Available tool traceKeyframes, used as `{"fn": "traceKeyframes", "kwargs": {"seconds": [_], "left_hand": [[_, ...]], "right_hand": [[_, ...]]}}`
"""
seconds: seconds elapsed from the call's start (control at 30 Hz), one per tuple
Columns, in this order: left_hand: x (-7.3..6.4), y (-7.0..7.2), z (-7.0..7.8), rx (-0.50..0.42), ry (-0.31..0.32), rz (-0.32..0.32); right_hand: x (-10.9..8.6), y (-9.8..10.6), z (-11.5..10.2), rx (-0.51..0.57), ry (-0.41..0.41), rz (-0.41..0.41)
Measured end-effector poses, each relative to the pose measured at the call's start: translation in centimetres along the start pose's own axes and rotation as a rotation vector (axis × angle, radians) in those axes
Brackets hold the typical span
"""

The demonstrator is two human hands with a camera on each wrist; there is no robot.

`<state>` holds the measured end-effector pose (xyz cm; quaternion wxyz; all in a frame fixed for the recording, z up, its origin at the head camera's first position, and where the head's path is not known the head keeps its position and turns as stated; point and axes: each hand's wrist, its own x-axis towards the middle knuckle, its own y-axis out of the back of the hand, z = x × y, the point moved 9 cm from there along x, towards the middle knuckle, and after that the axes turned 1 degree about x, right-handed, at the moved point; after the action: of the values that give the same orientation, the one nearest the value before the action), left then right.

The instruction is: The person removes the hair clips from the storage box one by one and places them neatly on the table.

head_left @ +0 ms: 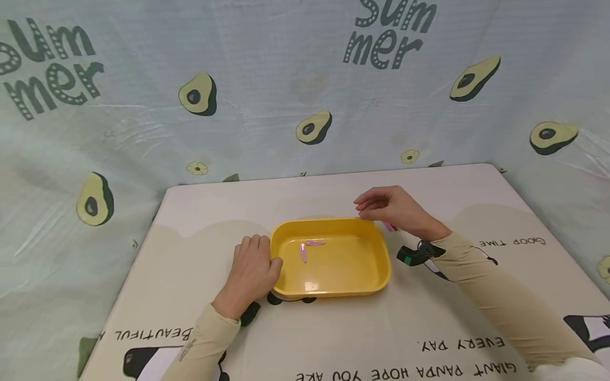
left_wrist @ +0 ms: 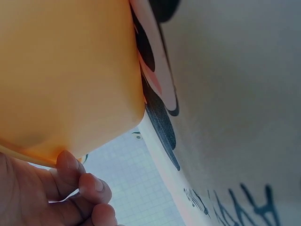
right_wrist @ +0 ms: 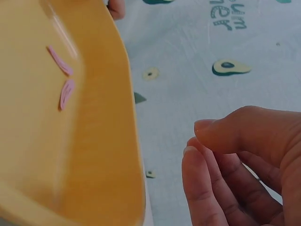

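Note:
My left hand (head_left: 252, 267) grips the left rim of a yellow tray (head_left: 343, 290), thumb over the edge. In the left wrist view, the fingers (left_wrist: 96, 188) curl below the rim against the outer wall. Two pink hair clips lie on the tray's floor towards its left: one pointing to the viewer (head_left: 303, 253), one lying crosswise behind it (head_left: 315, 243). Over the tray's back right corner hovers my right hand (head_left: 393, 209), its fingers loosely bent with nothing between thumb and fingertips. Partly hidden beneath that hand, something small and pink (head_left: 388, 226) lies on the table.
The tray stands on a table covered with a pale panda-print cloth (head_left: 429, 323) bearing printed words. Behind the table's back edge hangs a light curtain (head_left: 257, 143) with avocado prints. A dark wrist camera (head_left: 416, 255) sits under the right wrist.

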<state>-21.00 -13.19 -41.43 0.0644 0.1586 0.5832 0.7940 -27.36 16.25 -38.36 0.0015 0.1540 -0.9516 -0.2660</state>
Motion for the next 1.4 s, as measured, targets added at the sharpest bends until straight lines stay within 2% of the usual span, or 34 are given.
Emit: {"fn": "traceKeyframes", "kwargs": {"seconds": [0.3,0.5,0.73,1.1,1.4], "left_hand": [[0.0,0.0,0.0,-0.003,-0.011,0.009],[-0.1,-0.1,-0.1,0.002,-0.012,0.011],[-0.1,0.0,0.0,0.004,-0.014,0.015],[0.0,0.0,-0.2,0.005,-0.003,0.009],[0.0,-0.1,-0.3,0.006,-0.009,0.013]], "right_hand": [[0.9,-2.8,-1.3,0.030,0.078,-0.078],[1.2,-4.6,-2.1,0.048,0.099,-0.143],[1.6,-6.5,-2.6,-0.014,0.149,-0.188],[2.3,-9.2,-2.8,-0.045,0.185,-0.301],[2.5,-11.0,-2.6,-0.085,0.161,-0.384]]}}
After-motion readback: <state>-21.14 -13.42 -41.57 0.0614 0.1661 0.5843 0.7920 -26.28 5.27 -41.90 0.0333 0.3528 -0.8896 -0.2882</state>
